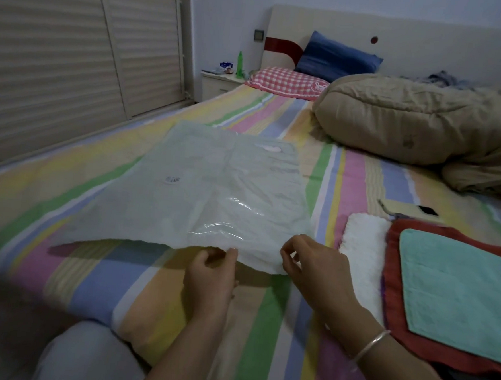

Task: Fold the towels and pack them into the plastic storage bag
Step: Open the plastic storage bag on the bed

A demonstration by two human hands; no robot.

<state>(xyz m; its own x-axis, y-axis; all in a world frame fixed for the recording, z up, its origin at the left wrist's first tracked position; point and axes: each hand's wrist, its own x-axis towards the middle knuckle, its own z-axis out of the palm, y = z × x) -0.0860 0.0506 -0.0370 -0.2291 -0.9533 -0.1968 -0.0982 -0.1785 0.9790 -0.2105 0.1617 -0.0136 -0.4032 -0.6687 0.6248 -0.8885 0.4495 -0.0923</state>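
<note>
From the head camera, the plastic storage bag (202,186) lies flat on the striped bed (64,200), its long axis running away from the person toward the headboard, its near edge lifted off the sheet. The left hand (212,273) pinches that near edge; the right hand (309,265) pinches it beside the left. Just right of the bag lie a white towel (361,245), a red towel (394,318) and a teal towel (458,290), stacked.

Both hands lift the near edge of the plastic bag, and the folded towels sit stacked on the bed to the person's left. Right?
Not quite. The head view shows both hands, left and right, at the bag's near edge, but the towels are stacked to the person's right, not left.
</note>
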